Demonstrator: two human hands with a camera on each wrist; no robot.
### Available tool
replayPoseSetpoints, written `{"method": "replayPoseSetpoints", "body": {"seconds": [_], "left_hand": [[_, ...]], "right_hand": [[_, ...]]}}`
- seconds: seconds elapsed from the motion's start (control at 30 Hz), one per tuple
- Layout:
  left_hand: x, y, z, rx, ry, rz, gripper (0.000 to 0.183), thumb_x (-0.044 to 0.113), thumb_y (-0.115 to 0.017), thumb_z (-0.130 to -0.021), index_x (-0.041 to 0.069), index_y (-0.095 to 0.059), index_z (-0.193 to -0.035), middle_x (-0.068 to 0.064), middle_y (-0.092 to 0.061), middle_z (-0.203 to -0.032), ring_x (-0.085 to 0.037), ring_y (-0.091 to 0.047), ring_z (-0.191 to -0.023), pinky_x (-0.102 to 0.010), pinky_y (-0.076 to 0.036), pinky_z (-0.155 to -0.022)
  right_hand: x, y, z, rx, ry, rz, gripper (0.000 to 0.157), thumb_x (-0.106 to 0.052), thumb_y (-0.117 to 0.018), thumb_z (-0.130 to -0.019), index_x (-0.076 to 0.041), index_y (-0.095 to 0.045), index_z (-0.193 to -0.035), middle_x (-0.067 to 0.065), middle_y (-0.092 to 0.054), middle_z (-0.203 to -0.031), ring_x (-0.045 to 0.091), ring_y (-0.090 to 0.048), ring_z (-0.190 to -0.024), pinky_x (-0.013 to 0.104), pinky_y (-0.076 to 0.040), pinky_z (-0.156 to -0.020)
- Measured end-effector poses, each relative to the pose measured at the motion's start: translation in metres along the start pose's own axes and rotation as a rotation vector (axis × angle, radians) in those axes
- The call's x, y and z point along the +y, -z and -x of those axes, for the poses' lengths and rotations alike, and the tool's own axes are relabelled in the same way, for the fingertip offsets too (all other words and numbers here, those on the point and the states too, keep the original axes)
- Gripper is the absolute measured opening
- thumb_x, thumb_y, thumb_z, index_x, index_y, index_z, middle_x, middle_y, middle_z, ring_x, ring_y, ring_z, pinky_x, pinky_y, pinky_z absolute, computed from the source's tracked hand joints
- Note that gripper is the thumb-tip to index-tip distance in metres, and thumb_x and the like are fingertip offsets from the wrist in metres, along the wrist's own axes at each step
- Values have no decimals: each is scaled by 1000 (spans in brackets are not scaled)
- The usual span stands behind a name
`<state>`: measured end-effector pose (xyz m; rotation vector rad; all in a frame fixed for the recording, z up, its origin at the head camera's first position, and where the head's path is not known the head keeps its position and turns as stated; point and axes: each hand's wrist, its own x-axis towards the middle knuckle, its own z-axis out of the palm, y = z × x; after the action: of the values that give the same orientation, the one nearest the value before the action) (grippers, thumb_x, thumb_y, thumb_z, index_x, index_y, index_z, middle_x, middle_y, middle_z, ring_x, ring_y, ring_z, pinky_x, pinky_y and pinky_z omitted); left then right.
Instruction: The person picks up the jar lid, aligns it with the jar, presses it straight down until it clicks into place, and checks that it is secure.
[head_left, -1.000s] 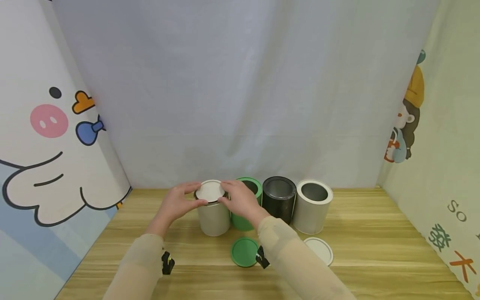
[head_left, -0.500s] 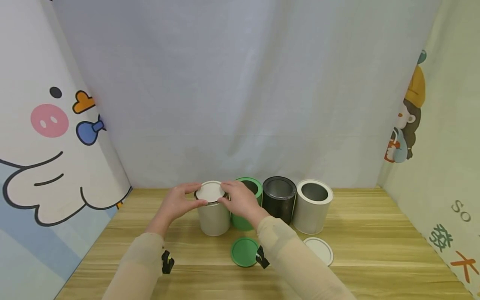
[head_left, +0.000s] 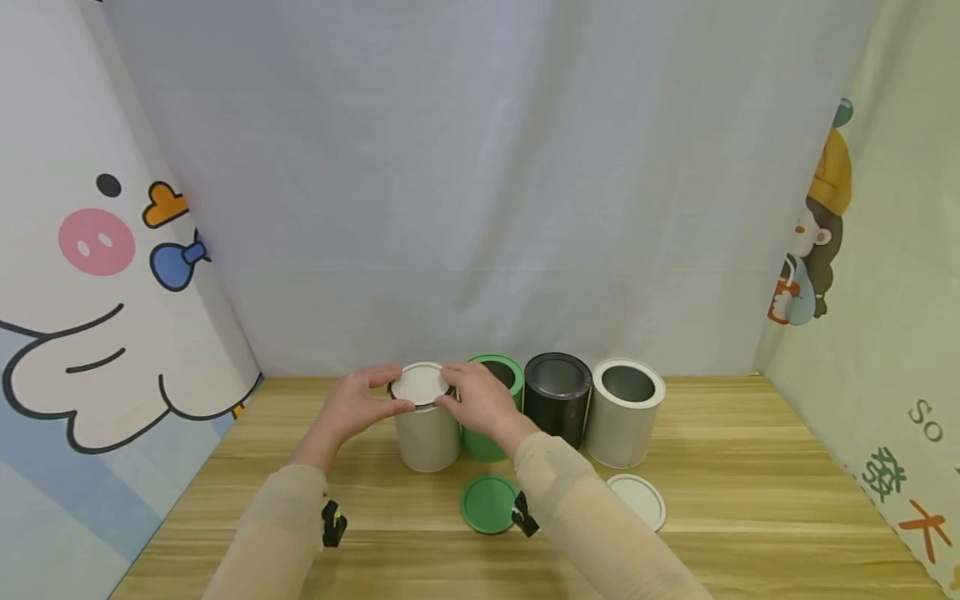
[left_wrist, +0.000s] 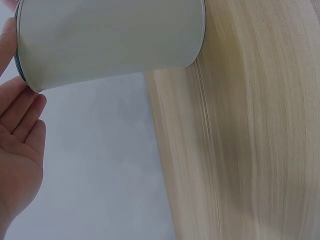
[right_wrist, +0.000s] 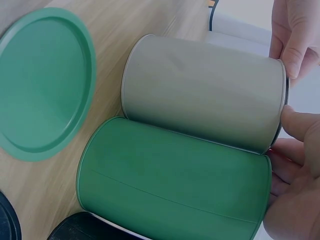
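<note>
A light grey-white can (head_left: 427, 440) stands upright at the left end of a row on the table. On its top lies a white lid (head_left: 422, 386) with a dark edge. My left hand (head_left: 358, 408) holds the left side of this lid between thumb and fingers. Opposite it, my right hand (head_left: 480, 400) grips the right side the same way. The right wrist view shows a thin dark band between lid and can rim. Next to this can, touching it, is a green can (right_wrist: 175, 175) with an open top, partly covered by my right hand in the head view.
Farther right stand a black can (head_left: 557, 400) and another white can (head_left: 624, 421) with a round opening. A green lid (head_left: 489, 504) and a white lid (head_left: 641, 500) lie in front, the latter partly behind my right sleeve. A dark lid (right_wrist: 7, 220) shows in the right wrist view.
</note>
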<state>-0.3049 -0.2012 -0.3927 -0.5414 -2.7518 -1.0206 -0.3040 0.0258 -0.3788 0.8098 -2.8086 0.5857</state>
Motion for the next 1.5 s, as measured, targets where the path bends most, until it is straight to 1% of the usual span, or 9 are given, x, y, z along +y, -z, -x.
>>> {"method": "replayPoseSetpoints", "body": {"seconds": [0.23,0.43,0.57,0.73,0.8,0.87,1.0,1.23,1.5], "left_hand": [[1,0,1,-3,11,0,65,34,-81,-83,2,-61,-134,-17,-57,-138,-40,-48,-130,-58,-41,-104],[0,1,1,-1,11,-2,63,34,-80,-84,1,-61,-134,-18,-57,-137,-40,-48,-130,-59,-40,-104],[0,2,1,7,-20,-30,60,33,-78,-86,0,-61,-133,-18,-58,-136,-42,-49,-129,-59,-39,-105],[0,5,-2,9,-103,-117,55,28,-75,-89,-1,-60,-133,-19,-56,-138,-42,-47,-130,-59,-38,-106],[1,6,-4,2,-127,-153,55,26,-74,-90,-1,-59,-135,-19,-54,-141,-42,-46,-131,-59,-37,-107],[3,7,-5,-11,-136,-180,55,26,-74,-90,1,-58,-136,-18,-52,-143,-42,-45,-133,-59,-37,-107],[6,8,-7,-44,-135,-224,53,27,-73,-90,3,-60,-136,-17,-50,-145,-41,-43,-135,-58,-37,-107],[11,8,-9,-80,-133,-242,52,26,-74,-89,3,-61,-134,-17,-50,-145,-41,-43,-134,-57,-39,-106],[12,9,-12,-120,-131,-282,49,28,-72,-91,3,-63,-132,-16,-55,-141,-39,-48,-131,-55,-41,-105]], "right_hand": [[0,1,1,-9,1,6,47,-28,-64,-98,-5,-58,-138,9,-55,-142,28,-46,-134,40,-39,-110],[1,2,3,-8,19,2,46,-28,-64,-98,-5,-58,-137,11,-55,-142,30,-46,-134,41,-38,-111],[2,2,3,4,36,5,45,-27,-65,-98,-5,-59,-137,10,-56,-141,30,-47,-133,42,-40,-109],[2,1,2,9,44,22,45,-30,-63,-99,-9,-59,-138,6,-55,-142,27,-47,-133,41,-42,-107],[0,2,1,5,44,26,45,-31,-62,-99,-11,-58,-139,6,-54,-144,26,-47,-133,42,-43,-107],[-1,2,0,1,43,32,45,-31,-61,-100,-12,-58,-140,6,-53,-144,26,-47,-133,43,-44,-106],[-3,0,-4,-17,28,39,44,-31,-61,-100,-13,-57,-141,6,-52,-146,25,-46,-134,42,-45,-105],[-2,-3,-8,-33,12,69,43,-32,-62,-99,-15,-60,-138,2,-52,-146,23,-45,-136,40,-42,-108],[-4,-2,-9,-40,8,98,41,-33,-63,-98,-16,-63,-135,0,-53,-145,22,-46,-134,38,-44,-105]]}}
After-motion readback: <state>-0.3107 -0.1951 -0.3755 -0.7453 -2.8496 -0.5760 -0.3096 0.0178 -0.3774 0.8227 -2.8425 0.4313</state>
